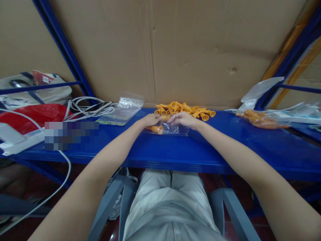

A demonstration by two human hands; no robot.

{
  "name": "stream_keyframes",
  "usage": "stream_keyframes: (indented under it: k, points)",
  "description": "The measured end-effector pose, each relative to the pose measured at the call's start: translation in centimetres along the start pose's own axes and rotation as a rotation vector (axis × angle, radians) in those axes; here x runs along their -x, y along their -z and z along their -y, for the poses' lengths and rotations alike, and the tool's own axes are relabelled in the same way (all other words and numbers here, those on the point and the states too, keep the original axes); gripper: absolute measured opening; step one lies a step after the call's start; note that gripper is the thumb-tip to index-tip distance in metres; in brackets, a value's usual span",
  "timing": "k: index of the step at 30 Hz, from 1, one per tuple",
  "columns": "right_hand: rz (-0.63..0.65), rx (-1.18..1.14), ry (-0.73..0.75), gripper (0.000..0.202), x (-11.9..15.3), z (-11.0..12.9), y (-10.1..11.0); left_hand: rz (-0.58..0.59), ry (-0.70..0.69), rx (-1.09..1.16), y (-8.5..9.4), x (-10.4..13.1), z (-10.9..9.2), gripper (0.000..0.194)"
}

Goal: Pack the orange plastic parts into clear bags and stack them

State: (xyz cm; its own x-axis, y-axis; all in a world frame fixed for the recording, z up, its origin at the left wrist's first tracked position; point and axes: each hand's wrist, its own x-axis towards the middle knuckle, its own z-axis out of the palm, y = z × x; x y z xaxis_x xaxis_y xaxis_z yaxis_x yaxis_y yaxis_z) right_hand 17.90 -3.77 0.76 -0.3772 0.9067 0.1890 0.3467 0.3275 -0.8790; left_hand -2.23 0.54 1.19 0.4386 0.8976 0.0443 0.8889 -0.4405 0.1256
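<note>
A clear plastic bag [178,130] lies flat on the blue table in front of me, with an orange, horn-shaped plastic piece [155,129] at its left side. My left hand [151,121] is closed at the bag's upper left edge, close above that piece. Another orange piece [165,118] shows between my hands. Over the right part of the bag, my right hand [185,119] has its fingers apart and slightly bent, pointing left. Just behind my hands is a pile of similar orange pieces [185,107] with flared, hollow ends.
On the right lies a clear bag filled with orange pieces [260,118]. A clear bag with a printed card [121,112], coiled white cables [87,108] and a red bag [37,115] are to the left. Cardboard [175,53] stands behind the blue table [170,154].
</note>
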Motion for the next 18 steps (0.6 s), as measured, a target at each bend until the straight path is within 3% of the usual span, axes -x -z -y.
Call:
stream_keyframes:
  k: [5, 8, 12, 16, 18]
  points:
    - [-0.501, 0.165, -0.042, 0.027, -0.6, -0.7, 5.3, 0.013, 0.019, -0.032, 0.1, 0.1, 0.1, 0.052]
    - [-0.669, 0.459, -0.077, 0.027, -0.1, -1.3, 8.2, 0.008, -0.011, -0.020, 0.0, 0.1, 0.7, 0.053]
    - [-0.631, 0.969, -0.145, 0.041, 1.0, -3.2, 9.9, 0.016, -0.034, 0.013, 0.1, 0.2, 1.2, 0.050]
    - [-0.371, 1.057, -0.371, 0.045, 0.8, -6.0, 10.4, 0.043, -0.062, 0.007, 0.3, 0.2, 1.3, 0.051]
    - [-0.308, 1.045, -0.341, 0.045, 0.4, -7.3, 10.7, 0.046, -0.080, -0.032, 0.4, 0.2, 1.2, 0.051]
